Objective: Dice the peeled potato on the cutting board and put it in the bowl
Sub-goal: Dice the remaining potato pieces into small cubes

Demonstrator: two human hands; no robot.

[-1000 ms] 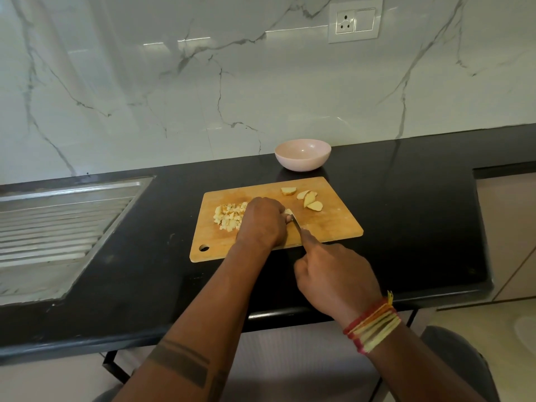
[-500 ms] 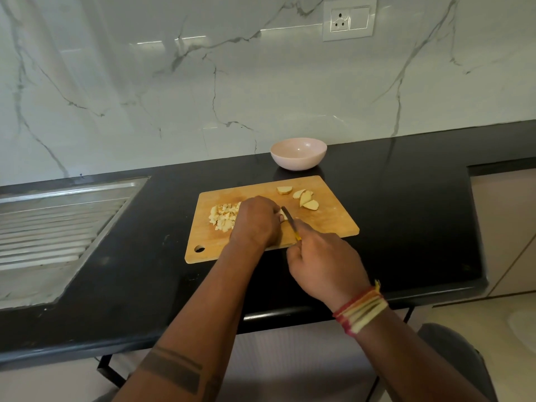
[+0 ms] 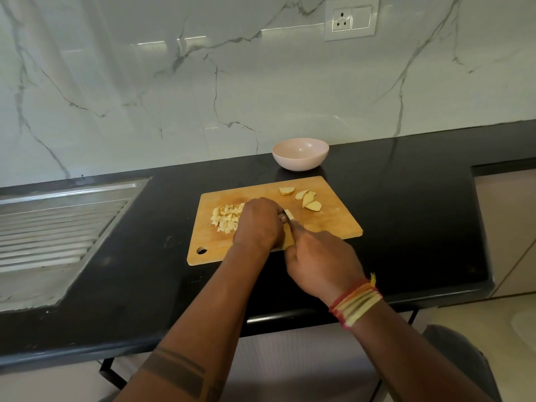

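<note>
A wooden cutting board (image 3: 330, 224) lies on the black counter. On its left part sits a pile of diced potato (image 3: 226, 217). Several potato slices (image 3: 309, 200) lie at its far right. My left hand (image 3: 258, 223) is curled over a potato piece in the middle of the board; only a pale end (image 3: 289, 213) of it shows. My right hand (image 3: 322, 262) grips a knife whose handle is hidden in my fist; a short bit of blade (image 3: 285, 218) shows beside my left fingers. A pale pink bowl (image 3: 300, 154), with nothing in it, stands behind the board.
A steel sink drainboard (image 3: 55, 227) is set into the counter at the left. The marble wall with a socket (image 3: 351, 18) rises behind. The counter's front edge (image 3: 290, 317) runs below my wrists, and a cabinet stands at the right.
My right hand with the knife has moved left and closer to my left hand, and the blade has come down against the piece. My left hand stays on the piece.
</note>
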